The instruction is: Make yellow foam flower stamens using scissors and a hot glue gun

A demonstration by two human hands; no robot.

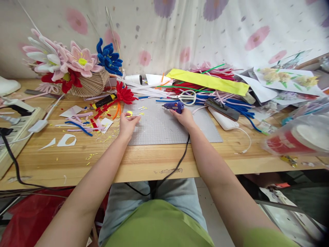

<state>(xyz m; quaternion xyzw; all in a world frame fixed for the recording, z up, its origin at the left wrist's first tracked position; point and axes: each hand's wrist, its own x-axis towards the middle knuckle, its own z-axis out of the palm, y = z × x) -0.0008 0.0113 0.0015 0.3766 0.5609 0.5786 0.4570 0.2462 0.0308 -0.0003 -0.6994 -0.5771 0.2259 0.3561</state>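
Between the front and back edges of the table (59, 171), the right hand (184, 118) grasps a blue glue gun (175, 106), nozzle turned left, probably to face the left hand (127, 126), which pinches a small yellow piece (129, 113), perhaps for finer control.

The glue gun (177, 106) (purplish blue) points left, roughly level, well apart from the small, bright yellow piece (130, 113).

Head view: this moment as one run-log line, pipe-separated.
left hand: holds small yellow piece | right hand: grips blue glue gun, nozzle toward left hand | surface: grey mat | beyond hands: scissors, red flower
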